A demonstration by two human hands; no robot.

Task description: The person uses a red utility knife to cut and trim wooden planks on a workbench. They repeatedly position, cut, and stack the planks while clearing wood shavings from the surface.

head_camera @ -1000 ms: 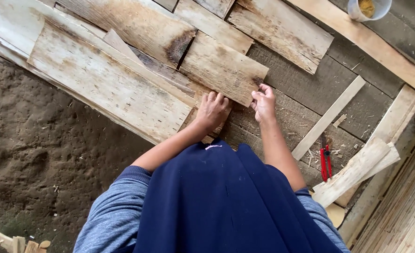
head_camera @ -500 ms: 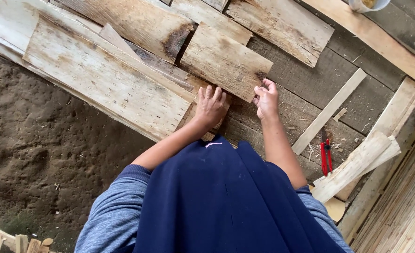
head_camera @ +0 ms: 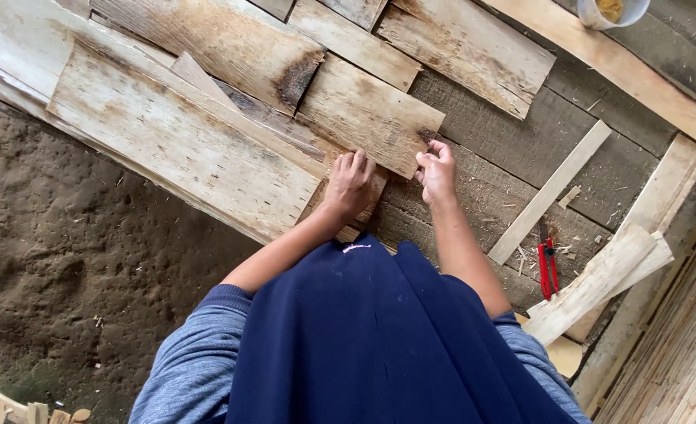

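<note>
Head view, looking down on two bare hands at work over a floor of rough boards. The left hand (head_camera: 349,185) lies flat, fingers spread, pressed on the end of a narrow board (head_camera: 364,206) that shows beneath the short plank (head_camera: 368,114). The right hand (head_camera: 438,173) is curled, its fingertips pinching the near right corner of that short plank, which lies tilted across the pile just beyond both hands. One long pale plank (head_camera: 183,145) lies just left of the left hand. One thin wooden strip (head_camera: 551,191) lies apart to the right; near its lower end rests one red-handled tool (head_camera: 548,271). One white cup (head_camera: 611,11) stands at the top edge. Bare soil (head_camera: 65,259) borders the boards at left.
</note>
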